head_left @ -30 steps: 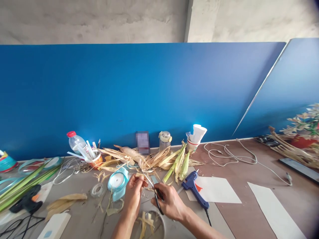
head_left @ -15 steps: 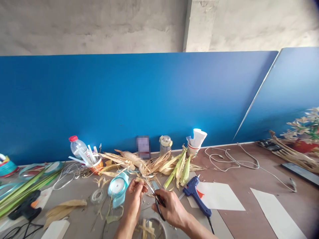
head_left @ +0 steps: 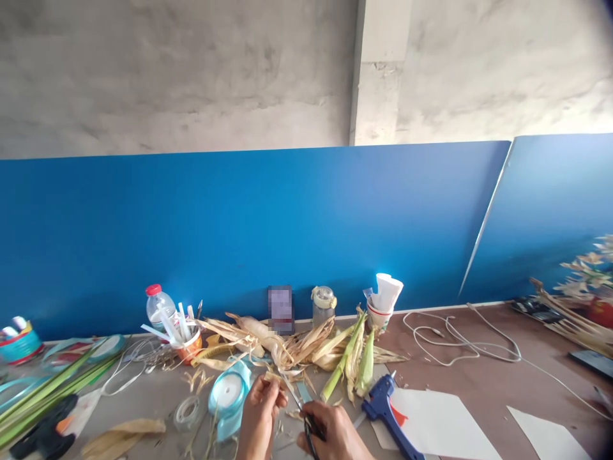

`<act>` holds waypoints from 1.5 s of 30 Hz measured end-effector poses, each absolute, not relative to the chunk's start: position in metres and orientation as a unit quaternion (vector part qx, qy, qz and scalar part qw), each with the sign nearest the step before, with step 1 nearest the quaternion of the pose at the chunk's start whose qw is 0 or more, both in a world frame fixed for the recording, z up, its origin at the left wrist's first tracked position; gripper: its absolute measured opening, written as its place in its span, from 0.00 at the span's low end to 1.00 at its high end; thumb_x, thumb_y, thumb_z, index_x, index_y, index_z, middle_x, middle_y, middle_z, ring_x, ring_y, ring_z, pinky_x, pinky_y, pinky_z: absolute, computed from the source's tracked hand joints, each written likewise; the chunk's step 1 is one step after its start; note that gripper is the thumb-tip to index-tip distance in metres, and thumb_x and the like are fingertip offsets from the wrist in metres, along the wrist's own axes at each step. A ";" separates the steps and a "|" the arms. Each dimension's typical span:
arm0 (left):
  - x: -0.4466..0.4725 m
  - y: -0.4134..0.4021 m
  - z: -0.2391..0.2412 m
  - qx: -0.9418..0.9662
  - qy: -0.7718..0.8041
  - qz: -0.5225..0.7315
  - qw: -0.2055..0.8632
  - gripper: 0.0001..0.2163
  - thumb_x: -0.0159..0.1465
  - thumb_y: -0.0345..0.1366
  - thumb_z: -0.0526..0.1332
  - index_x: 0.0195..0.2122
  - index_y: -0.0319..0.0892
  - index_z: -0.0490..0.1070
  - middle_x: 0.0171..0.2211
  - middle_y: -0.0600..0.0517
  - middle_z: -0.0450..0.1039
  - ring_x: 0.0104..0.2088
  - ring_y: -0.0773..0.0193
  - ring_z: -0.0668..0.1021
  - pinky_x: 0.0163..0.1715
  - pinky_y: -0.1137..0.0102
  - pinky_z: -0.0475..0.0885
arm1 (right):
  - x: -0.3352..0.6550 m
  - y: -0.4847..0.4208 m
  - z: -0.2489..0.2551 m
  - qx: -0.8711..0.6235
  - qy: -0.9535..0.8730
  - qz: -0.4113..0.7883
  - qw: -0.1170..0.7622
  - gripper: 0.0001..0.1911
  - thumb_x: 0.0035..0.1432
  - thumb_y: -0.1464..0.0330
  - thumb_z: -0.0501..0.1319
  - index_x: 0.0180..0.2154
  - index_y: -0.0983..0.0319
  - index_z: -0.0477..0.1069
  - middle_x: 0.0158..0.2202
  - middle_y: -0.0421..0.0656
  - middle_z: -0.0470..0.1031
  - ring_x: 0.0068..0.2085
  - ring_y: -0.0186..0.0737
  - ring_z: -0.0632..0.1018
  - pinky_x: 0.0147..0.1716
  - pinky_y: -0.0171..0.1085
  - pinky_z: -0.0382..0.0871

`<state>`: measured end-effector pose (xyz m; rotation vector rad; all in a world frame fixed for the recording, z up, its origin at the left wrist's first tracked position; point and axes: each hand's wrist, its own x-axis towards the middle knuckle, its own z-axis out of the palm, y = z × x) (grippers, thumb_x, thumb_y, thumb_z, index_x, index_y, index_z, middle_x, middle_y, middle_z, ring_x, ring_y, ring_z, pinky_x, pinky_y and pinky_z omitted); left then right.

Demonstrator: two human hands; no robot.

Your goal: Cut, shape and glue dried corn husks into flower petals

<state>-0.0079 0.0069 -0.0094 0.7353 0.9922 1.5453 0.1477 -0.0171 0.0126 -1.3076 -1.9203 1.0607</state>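
Observation:
My left hand (head_left: 261, 409) is closed in a pinch on a small strip of dried corn husk (head_left: 274, 378). Wrapped round the black handles of a pair of scissors (head_left: 294, 393) is my right hand (head_left: 335, 433). The blades point up and left, close beside the husk strip; whether they touch it I cannot tell. Behind both hands lies a heap of dried corn husks (head_left: 306, 342), with greener husks (head_left: 345, 367) at its right end. A roll of light blue ribbon (head_left: 227, 391) rests just left of my left hand.
Right of my hands, a blue glue gun (head_left: 385, 409) lies partly over white paper (head_left: 440, 421). A black-and-orange tool (head_left: 48, 425) and long green leaves (head_left: 57, 390) are at left. Along the blue partition (head_left: 239, 223) stand a bottle (head_left: 158, 303), a jar (head_left: 324, 306) and cups. White cable (head_left: 460, 338) trails rightward.
The view has tilted upward, so everything sits lower in the picture. My hands keep the husk strip and the scissors, in nearly the same positions.

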 end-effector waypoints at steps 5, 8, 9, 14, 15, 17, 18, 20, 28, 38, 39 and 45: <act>-0.009 0.011 -0.014 0.308 0.414 0.660 0.547 0.14 0.44 0.43 0.69 0.22 0.39 0.69 0.16 0.55 0.69 0.18 0.71 0.69 0.22 0.75 0.64 | 0.146 -0.014 0.011 -0.492 -0.718 0.402 0.282 0.10 0.39 0.73 0.57 0.29 0.63 0.71 0.17 0.33 0.55 0.21 0.29 0.55 0.19 0.29 0.47; -0.008 0.010 -0.012 0.303 0.407 0.664 0.549 0.14 0.43 0.42 0.70 0.22 0.39 0.69 0.16 0.56 0.69 0.18 0.71 0.69 0.22 0.74 0.65 | 0.146 -0.014 0.010 -0.488 -0.726 0.394 0.280 0.08 0.39 0.73 0.57 0.26 0.62 0.70 0.17 0.33 0.54 0.21 0.28 0.55 0.20 0.29 0.46; -0.008 0.009 -0.010 0.303 0.406 0.664 0.550 0.13 0.44 0.41 0.70 0.22 0.39 0.69 0.16 0.56 0.69 0.18 0.71 0.69 0.22 0.74 0.65 | 0.146 -0.014 0.010 -0.488 -0.728 0.392 0.280 0.07 0.39 0.73 0.57 0.26 0.62 0.70 0.17 0.33 0.53 0.21 0.28 0.54 0.19 0.29 0.46; -0.007 0.009 -0.009 0.301 0.407 0.665 0.550 0.13 0.44 0.41 0.69 0.22 0.40 0.69 0.16 0.57 0.68 0.18 0.71 0.68 0.23 0.74 0.65 | 0.145 -0.013 0.009 -0.489 -0.725 0.396 0.280 0.06 0.39 0.73 0.56 0.24 0.63 0.69 0.17 0.33 0.52 0.21 0.28 0.54 0.19 0.29 0.46; -0.007 0.009 -0.009 0.301 0.407 0.666 0.549 0.13 0.44 0.42 0.69 0.22 0.40 0.69 0.16 0.57 0.68 0.18 0.71 0.68 0.23 0.74 0.65 | 0.145 -0.013 0.009 -0.488 -0.725 0.397 0.281 0.05 0.39 0.73 0.56 0.24 0.63 0.68 0.17 0.33 0.53 0.21 0.28 0.54 0.19 0.29 0.46; -0.008 0.010 -0.011 0.302 0.410 0.664 0.548 0.13 0.44 0.42 0.69 0.22 0.40 0.68 0.16 0.57 0.68 0.18 0.71 0.68 0.23 0.74 0.65 | 0.146 -0.012 0.010 -0.486 -0.725 0.400 0.281 0.05 0.39 0.74 0.56 0.24 0.63 0.68 0.17 0.33 0.53 0.21 0.28 0.54 0.19 0.29 0.46; -0.008 0.010 -0.012 0.303 0.413 0.662 0.547 0.13 0.44 0.42 0.69 0.22 0.40 0.68 0.16 0.57 0.68 0.18 0.71 0.68 0.24 0.74 0.65 | 0.146 -0.013 0.011 -0.486 -0.722 0.405 0.281 0.05 0.39 0.74 0.56 0.24 0.63 0.67 0.17 0.32 0.53 0.21 0.28 0.54 0.19 0.30 0.45; -0.010 0.010 -0.013 0.309 0.423 0.655 0.545 0.13 0.45 0.43 0.69 0.22 0.40 0.69 0.16 0.56 0.68 0.19 0.70 0.68 0.24 0.74 0.65 | 0.148 -0.014 0.014 -0.483 -0.709 0.425 0.289 0.05 0.39 0.73 0.56 0.25 0.63 0.67 0.17 0.32 0.52 0.21 0.28 0.54 0.19 0.30 0.45; -0.011 0.009 -0.009 0.317 0.478 0.644 0.507 0.16 0.42 0.48 0.68 0.20 0.41 0.68 0.15 0.56 0.67 0.18 0.68 0.70 0.21 0.74 0.64 | 0.151 -0.016 0.017 -0.445 -0.684 0.475 0.330 0.04 0.43 0.72 0.56 0.27 0.64 0.65 0.18 0.32 0.50 0.22 0.29 0.54 0.20 0.30 0.46; -0.007 0.007 -0.004 0.227 0.414 0.683 0.557 0.13 0.41 0.38 0.71 0.23 0.40 0.68 0.17 0.58 0.69 0.17 0.71 0.71 0.22 0.75 0.68 | 0.153 -0.012 0.008 -0.448 -0.683 0.449 0.364 0.08 0.47 0.68 0.56 0.31 0.64 0.67 0.20 0.34 0.54 0.23 0.29 0.57 0.22 0.29 0.51; -0.006 0.006 -0.004 0.206 0.400 0.688 0.569 0.13 0.41 0.36 0.71 0.23 0.40 0.68 0.18 0.57 0.70 0.18 0.71 0.72 0.22 0.75 0.69 | 0.152 -0.013 0.008 -0.436 -0.677 0.465 0.368 0.08 0.48 0.67 0.56 0.32 0.64 0.67 0.21 0.34 0.55 0.23 0.29 0.57 0.22 0.29 0.52; 0.004 0.000 -0.004 0.077 0.344 0.680 0.642 0.10 0.44 0.22 0.67 0.25 0.40 0.68 0.23 0.53 0.75 0.24 0.65 0.77 0.31 0.67 0.74 | 0.145 -0.012 0.000 -0.404 -0.601 0.497 0.478 0.14 0.49 0.64 0.59 0.39 0.64 0.67 0.26 0.39 0.65 0.29 0.34 0.67 0.30 0.31 0.63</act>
